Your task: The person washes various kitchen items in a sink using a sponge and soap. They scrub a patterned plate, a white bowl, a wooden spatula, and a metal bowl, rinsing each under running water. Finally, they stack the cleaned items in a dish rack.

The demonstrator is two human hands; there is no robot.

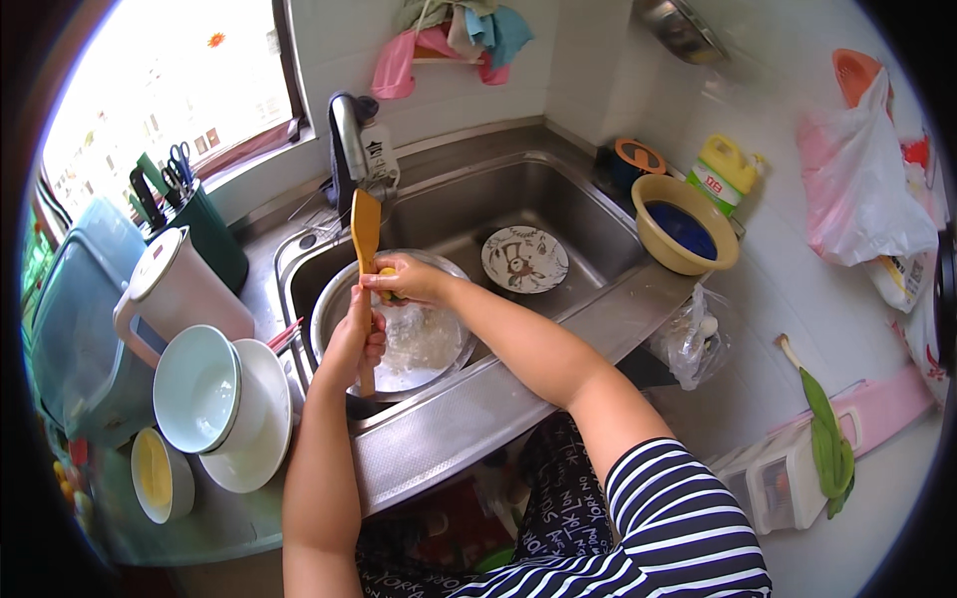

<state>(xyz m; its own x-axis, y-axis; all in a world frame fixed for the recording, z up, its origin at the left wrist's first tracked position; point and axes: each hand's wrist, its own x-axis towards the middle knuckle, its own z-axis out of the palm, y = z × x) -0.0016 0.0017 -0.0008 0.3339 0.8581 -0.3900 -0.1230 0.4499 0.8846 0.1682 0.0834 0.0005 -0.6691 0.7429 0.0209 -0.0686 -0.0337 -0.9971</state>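
Observation:
A wooden spatula [366, 227] stands upright over the left part of the sink, blade up. My left hand [351, 342] is closed round its handle, whose lower end shows below the fist. My right hand [417, 280] pinches the spatula just under the blade, with a small yellow thing, perhaps a sponge, partly hidden in its fingers. Beneath both hands sits a round metal basin [461, 364] of cloudy, foamy water. To its right, a white plate [525, 259] with a cartoon animal lies on the sink bottom.
Left of the sink are stacked bowls [196, 387], a white plate [261, 439], a pale kettle [194, 284] and a knife block [212, 239]. A faucet [347, 140] rises behind. A tan basin [653, 234], yellow jug [723, 171] and plastic bag [690, 339] are at right.

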